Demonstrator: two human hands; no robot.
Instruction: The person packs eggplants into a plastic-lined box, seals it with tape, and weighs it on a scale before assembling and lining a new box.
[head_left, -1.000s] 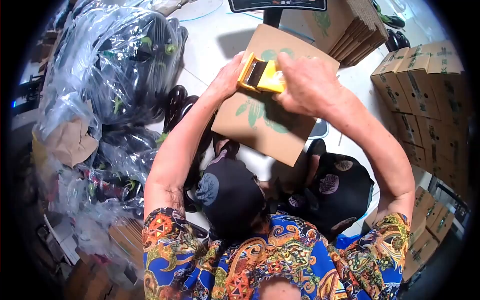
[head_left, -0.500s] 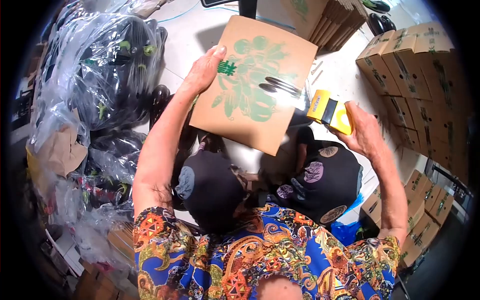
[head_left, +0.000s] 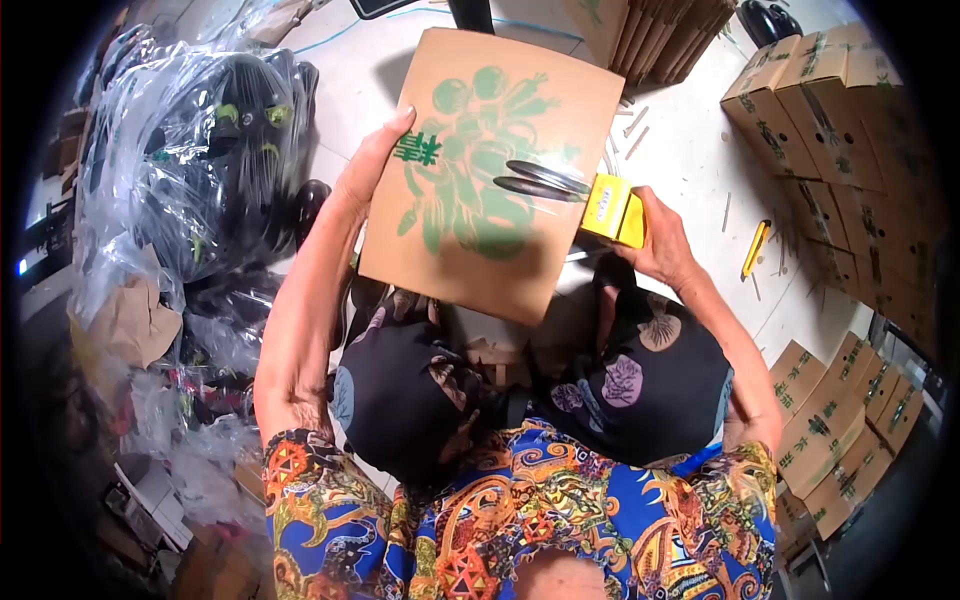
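A brown carton (head_left: 440,255) printed with green vegetables is held up in front of me, tilted slightly. My left hand (head_left: 375,155) grips its left edge, the thumb on the printed face and the fingers hidden behind. At the opposite edge, my right hand (head_left: 655,240) is closed around a yellow hand-held tool (head_left: 612,212) with a pale label. Two long, shiny dark prongs (head_left: 540,180) reach from the tool's side over the carton's face. My knees, in dark patterned trousers (head_left: 655,375), are below the carton.
Eggplants in clear plastic (head_left: 215,150) are heaped at the left, with crumpled brown paper (head_left: 135,320) below. Packed cartons (head_left: 830,130) are stacked at the right, others (head_left: 840,430) lower down. Flattened cardboard (head_left: 680,35) stands behind. A yellow utility knife (head_left: 757,248) lies on the floor among scattered bits.
The carton has shifted left and turned more upright. My right hand has brought the yellow tool left, against the carton's right edge. The utility knife on the floor now shows.
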